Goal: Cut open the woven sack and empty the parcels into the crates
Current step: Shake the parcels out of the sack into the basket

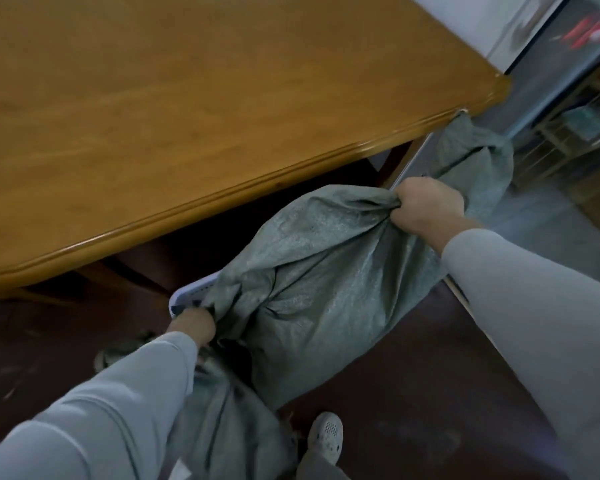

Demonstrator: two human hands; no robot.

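A grey-green woven sack (319, 271) hangs bulging between my hands, beside the table's near edge. My right hand (426, 206) is clenched on a bunched fold at the sack's upper right end. My left hand (194, 325) grips the fabric at its lower left end. A pale lavender crate (193, 294) shows only a slotted corner under the sack, by my left hand. More grey-green sack fabric (229, 431) lies crumpled below my left forearm. No parcels are visible; the sack's contents are hidden.
A large wooden table (187, 109) fills the upper left, its edge running diagonally just above the sack. The floor is dark red-brown. My light shoe (326, 433) stands at the bottom. A glass door and wooden shelving (568, 133) are at the right.
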